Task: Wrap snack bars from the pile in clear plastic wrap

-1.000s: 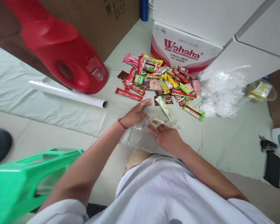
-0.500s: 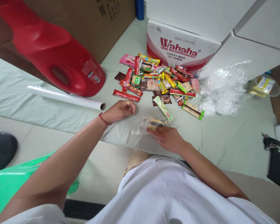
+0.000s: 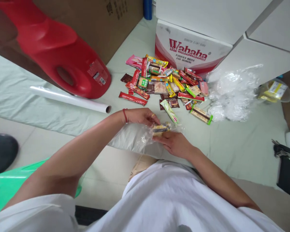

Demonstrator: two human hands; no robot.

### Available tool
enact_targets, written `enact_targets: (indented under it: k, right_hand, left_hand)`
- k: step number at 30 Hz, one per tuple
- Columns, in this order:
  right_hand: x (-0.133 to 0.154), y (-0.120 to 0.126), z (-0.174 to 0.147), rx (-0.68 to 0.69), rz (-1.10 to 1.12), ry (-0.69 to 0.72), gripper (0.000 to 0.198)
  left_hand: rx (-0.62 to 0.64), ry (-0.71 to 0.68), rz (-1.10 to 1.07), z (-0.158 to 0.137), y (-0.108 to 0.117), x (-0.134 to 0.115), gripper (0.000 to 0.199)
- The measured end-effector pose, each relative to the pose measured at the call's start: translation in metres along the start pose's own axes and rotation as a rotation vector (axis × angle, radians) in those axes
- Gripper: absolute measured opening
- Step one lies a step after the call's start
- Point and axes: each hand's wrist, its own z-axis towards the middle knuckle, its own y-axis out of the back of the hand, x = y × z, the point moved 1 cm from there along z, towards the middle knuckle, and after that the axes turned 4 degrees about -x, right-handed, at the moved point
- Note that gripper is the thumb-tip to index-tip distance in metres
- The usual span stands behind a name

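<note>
Near the table's front edge lies a biscuit pack, pale with a dark band, inside a clear plastic bag. My right hand grips the pack through the plastic from its lower right side, fingers closed. From the upper left, my left hand curls its fingers down onto the bag at the pack's far edge; its fingertips are partly hidden. Just beyond the hands is a light green snack stick. To its right rests a green-ended wafer pack.
Several wrapped snacks form a pile before a Wahaha carton. Crumpled clear bags lie right of it, beside a plastic tub. Leftward are a red jug and a white roll. Keys lie far right.
My left hand has moved right and toward me, from bare table to the bagged biscuit pack. My right hand stays on the pack. The view has shifted slightly.
</note>
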Motion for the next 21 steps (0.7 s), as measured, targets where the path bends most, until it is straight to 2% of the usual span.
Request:
enact_targets:
  k: [5, 10, 12, 15, 18, 19, 21]
  right_hand:
    - [-0.002, 0.001, 0.004, 0.014, 0.029, -0.042, 0.053]
    - [-0.004, 0.001, 0.006, -0.004, 0.068, -0.019, 0.055]
    - [-0.006, 0.001, 0.005, -0.027, 0.090, -0.004, 0.056]
    - [-0.010, -0.002, 0.005, -0.048, 0.112, 0.022, 0.057]
    - [-0.013, -0.004, 0.005, -0.044, 0.114, 0.035, 0.055]
    - [-0.013, -0.004, 0.005, -0.042, 0.112, 0.032, 0.054]
    - [-0.014, -0.004, 0.005, -0.036, 0.104, 0.026, 0.054]
  left_hand:
    - [-0.277, -0.021, 0.170, -0.022, -0.006, -0.003, 0.025]
    - [-0.440, -0.089, 0.651, -0.060, -0.020, -0.026, 0.021]
    - [-0.485, -0.117, 0.767, -0.080, -0.024, -0.033, 0.025]
    - [-0.470, -0.146, 0.725, -0.113, -0.027, -0.029, 0.027]
    - [-0.415, -0.114, 0.608, -0.141, -0.031, -0.012, 0.018]
    - [-0.449, -0.107, 0.572, -0.146, -0.033, -0.005, 0.016]
    - [-0.630, -0.107, 0.457, -0.147, -0.037, 0.005, 0.015]
